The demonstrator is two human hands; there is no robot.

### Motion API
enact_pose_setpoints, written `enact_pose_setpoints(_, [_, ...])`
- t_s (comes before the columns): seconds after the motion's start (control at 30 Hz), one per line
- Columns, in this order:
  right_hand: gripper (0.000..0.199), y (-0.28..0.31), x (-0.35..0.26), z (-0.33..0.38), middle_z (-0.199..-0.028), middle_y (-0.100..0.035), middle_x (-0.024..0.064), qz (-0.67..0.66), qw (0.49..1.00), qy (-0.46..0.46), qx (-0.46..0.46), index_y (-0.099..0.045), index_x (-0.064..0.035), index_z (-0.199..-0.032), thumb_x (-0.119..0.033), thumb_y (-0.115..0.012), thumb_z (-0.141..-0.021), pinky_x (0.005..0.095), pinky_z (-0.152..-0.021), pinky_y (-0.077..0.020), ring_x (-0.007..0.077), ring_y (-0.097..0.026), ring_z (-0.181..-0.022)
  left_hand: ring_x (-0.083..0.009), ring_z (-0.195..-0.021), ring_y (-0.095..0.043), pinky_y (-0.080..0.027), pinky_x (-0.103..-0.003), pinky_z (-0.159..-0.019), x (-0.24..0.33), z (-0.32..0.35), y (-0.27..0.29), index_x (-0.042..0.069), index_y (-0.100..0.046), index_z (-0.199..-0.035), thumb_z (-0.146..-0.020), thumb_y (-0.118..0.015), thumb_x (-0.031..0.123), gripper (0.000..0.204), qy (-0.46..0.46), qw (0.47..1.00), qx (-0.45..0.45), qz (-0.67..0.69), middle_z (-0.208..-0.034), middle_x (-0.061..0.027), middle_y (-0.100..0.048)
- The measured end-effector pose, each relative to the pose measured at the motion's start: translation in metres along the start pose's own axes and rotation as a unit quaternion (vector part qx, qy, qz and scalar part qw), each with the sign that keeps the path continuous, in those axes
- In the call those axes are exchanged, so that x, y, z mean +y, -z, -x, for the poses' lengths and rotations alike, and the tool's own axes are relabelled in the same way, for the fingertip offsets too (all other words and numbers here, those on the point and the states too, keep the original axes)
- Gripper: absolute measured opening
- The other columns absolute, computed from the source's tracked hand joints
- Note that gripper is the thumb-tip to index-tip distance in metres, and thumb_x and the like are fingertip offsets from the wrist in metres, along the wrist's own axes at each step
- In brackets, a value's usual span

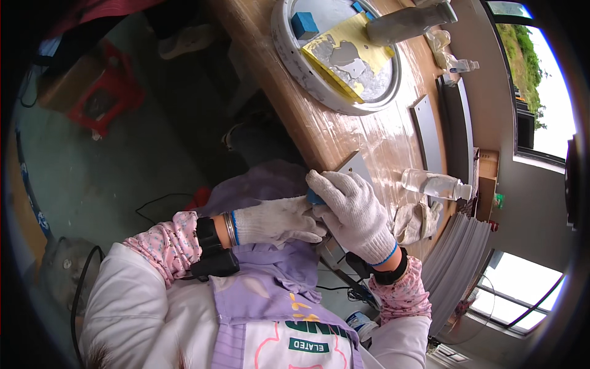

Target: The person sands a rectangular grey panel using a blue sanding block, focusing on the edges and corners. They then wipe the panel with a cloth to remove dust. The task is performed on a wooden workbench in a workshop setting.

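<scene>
Sunlit windows flank a long wooden workbench (344, 132), wet and glossy, where a seated person in white knit gloves works on a small grey metal plate (353, 166) lying at the bench's near edge. Left hand (279, 220) lies curled, fingers pressed together, against a blue block (314, 198) at the plate's corner; right hand (353, 212) is cupped over it, fingers closed, though the grip beneath is hidden. A clear plastic bottle (436, 184) and crumpled rag (415, 221) rest just beside the hands; a round white basin (335, 52) with yellow sheets sits farther along. Rubbing well likely calls for flat, even pressure while the plate is kept from sliding.
</scene>
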State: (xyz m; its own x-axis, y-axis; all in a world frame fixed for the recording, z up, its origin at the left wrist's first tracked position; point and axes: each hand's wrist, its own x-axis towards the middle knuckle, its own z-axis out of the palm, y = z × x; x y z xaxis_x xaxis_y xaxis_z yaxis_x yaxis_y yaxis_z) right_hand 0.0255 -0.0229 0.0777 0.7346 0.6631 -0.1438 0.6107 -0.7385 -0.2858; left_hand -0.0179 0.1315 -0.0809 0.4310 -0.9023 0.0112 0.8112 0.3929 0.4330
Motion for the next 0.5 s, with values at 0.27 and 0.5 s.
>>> enact_pose_setpoints(0.27, [0.058, 0.002, 0.005, -0.004, -0.114, -0.064, 0.0124, 0.009, 1.0, 0.002, 0.005, -0.06, -0.0082, -0.132, -0.012, -0.074, -0.076, 0.0428, -0.084, -0.052, 0.0332, -0.062, -0.096, -0.0161, -0.117, -0.062, -0.049, -0.021, -0.064, 0.004, -0.002, -0.001, 0.009, -0.025, -0.155, -0.102, -0.06, 0.025, 0.065, 0.005, 0.999, -0.007, 0.051, -0.145, -0.0121, -0.051])
enact_pose_setpoints(0.5, [0.052, 0.005, 0.044, -0.003, -0.11, -0.064, 0.0121, 0.084, 0.994, -0.051, 0.046, -0.061, -0.0077, -0.129, -0.009, -0.072, -0.078, 0.0443, -0.086, -0.0513, 0.0346, -0.062, -0.098, -0.0204, -0.122, -0.061, -0.053, -0.023, -0.082, 0.015, 0.004, -0.014, 0.006, -0.026, -0.155, -0.105, -0.055, 0.022, 0.06, 0.033, 0.997, 0.028, 0.06, -0.148, -0.0156, -0.05])
